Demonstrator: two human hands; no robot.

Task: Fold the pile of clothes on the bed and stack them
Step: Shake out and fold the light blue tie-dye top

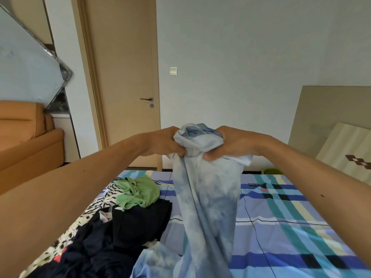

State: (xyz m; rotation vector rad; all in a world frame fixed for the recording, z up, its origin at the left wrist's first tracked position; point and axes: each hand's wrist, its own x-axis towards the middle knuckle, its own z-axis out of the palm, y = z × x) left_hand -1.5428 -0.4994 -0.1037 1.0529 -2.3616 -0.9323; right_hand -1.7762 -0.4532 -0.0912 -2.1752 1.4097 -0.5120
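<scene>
Both hands, left hand (164,142) and right hand (230,144), clutch the bunched pale-blue tie-dye garment (208,197) aloft; best find its corners, shake flat onto the striped bedsheet (291,227).

Pale wall (241,47), tan door (124,67), orange sofa (24,135), perhaps a leaning board (331,109)

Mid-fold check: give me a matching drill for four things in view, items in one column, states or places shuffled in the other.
1 pale blue garment
2 green garment
3 black garment
4 door

a shut
b crumpled, just beyond the black one
c gripped by left hand and right hand, hanging
d heaped on the bed, near left

Pairs: 1-c, 2-b, 3-d, 4-a
</scene>
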